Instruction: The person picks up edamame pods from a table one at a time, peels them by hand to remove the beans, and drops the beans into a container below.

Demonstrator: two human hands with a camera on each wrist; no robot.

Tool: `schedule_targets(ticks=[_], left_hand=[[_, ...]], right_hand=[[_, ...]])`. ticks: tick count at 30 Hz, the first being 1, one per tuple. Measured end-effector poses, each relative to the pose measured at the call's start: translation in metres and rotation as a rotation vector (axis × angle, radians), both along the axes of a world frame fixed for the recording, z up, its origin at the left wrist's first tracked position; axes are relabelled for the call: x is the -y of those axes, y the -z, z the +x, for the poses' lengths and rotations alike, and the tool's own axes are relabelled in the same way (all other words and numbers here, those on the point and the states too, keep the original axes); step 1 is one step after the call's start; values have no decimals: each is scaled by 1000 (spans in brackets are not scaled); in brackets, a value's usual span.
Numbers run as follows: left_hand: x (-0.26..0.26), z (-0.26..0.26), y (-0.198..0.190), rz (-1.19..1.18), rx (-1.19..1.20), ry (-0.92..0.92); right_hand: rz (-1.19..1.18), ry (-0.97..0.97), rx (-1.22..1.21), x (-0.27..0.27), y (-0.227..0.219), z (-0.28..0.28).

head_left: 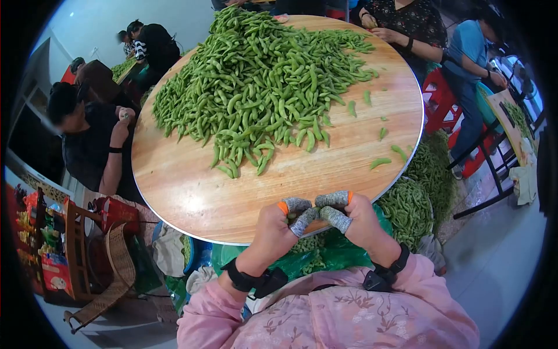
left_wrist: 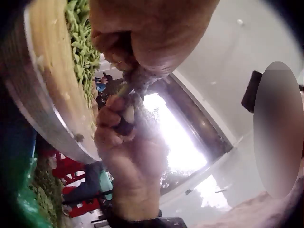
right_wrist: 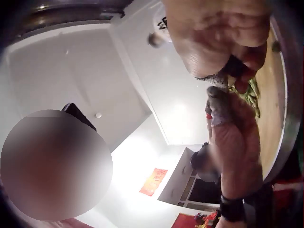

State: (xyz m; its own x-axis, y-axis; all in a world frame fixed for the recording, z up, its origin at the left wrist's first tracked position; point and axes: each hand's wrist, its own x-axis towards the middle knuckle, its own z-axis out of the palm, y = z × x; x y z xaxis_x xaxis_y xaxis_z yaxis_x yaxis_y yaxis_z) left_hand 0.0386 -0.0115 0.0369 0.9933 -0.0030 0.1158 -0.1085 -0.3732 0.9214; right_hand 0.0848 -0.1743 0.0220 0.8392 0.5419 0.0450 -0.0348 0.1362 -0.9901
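Note:
Over the near edge of the round wooden table (head_left: 192,198), my left hand (head_left: 274,230) and right hand (head_left: 365,225) meet at their fingertips. Grey fabric covers wrap several fingers and thumbs, some with orange edges. The left wrist view shows a small green pod (left_wrist: 124,89) pinched between the curled fingers of the left hand (left_wrist: 159,40) and right hand (left_wrist: 130,164); the fingers hide most of it. A large heap of green pods (head_left: 261,81) covers the table's far side. Loose pods (head_left: 381,163) lie at the right.
Green plastic (head_left: 279,259) and more pods (head_left: 407,212) lie below the table's near edge. A person (head_left: 87,136) sits at the left; another person (head_left: 407,29) works at the far right edge. Red stools (head_left: 439,102) and a wicker seat (head_left: 119,273) stand around.

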Motion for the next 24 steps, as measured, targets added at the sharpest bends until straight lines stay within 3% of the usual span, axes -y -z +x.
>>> schedule_targets(ticks=[4, 8, 10, 13, 17, 19, 21, 22, 24], left_hand=[[13, -5, 17, -337, 86, -123], [10, -2, 15, -188, 38, -143], [6, -1, 22, -439, -70, -106], [0, -9, 21, -529, -254, -40], [3, -15, 0, -495, -288, 47], [3, -16, 1, -618, -296, 20], [0, -20, 2, -532, -264, 19], [-1, -21, 3, -443, -229, 25], [1, -23, 1, -507, -251, -1]], right_hand=[[77, -138, -101, -13, 10, -7], [56, -108, -117, -16, 11, -8], [54, -127, -125, -14, 6, -7], [21, -137, -206, -10, -4, -7], [133, -151, -262, -10, -1, -10], [142, -177, -226, -11, -3, -11], [-17, -67, -8, -8, -8, -14], [-19, -66, -11, -5, -10, -14], [-29, -39, -97, 0, -14, -14]])
